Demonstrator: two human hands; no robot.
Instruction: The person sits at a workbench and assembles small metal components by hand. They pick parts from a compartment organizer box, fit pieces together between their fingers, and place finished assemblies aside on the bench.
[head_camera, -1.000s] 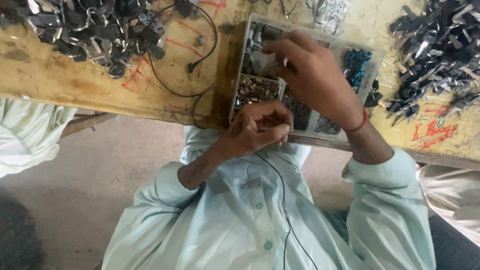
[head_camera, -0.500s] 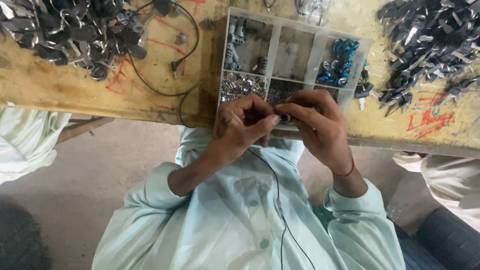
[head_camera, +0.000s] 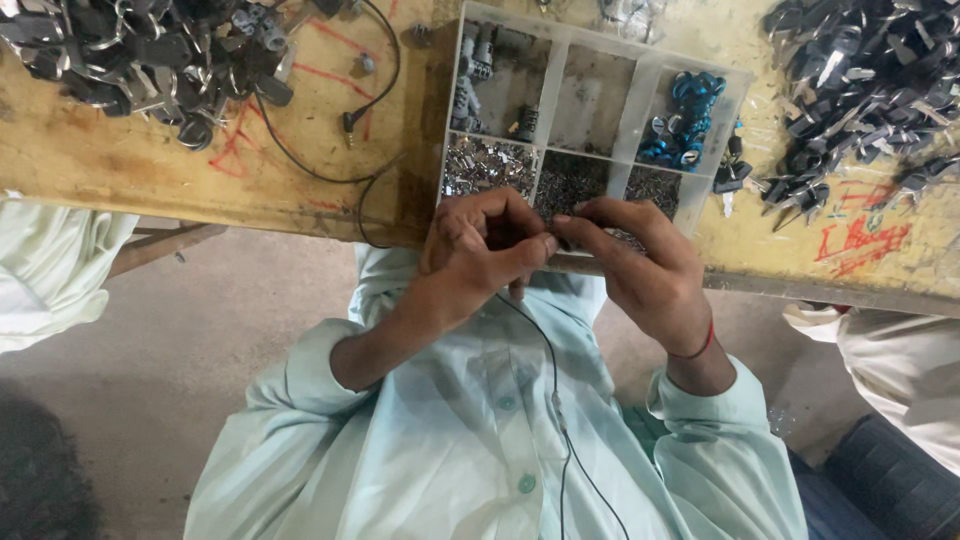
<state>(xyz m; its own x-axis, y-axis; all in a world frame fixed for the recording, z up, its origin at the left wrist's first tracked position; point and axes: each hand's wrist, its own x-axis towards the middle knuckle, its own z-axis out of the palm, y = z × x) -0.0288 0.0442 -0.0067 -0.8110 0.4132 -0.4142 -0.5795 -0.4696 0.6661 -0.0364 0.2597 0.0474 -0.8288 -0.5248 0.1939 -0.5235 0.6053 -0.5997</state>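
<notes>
Both hands pinch tiny part between fingertips, just below compartment tray.

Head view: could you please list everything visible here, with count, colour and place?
Bench: one, yellowish wood, across the top.
Tray: one, clear, compartmented, centre.
Blue parts: a cluster, tray's upper right compartment.
Silver parts: many, tray's lower left compartment.
Dark parts: two piles, bench's left and right ends.
Cable: one, black, bench left of tray.
Shirt: one, pale green, below.
Left hand: fingers pinched at tray's near edge.
Right hand: fingertips meeting the left's; whatever they hold is hidden.
</notes>
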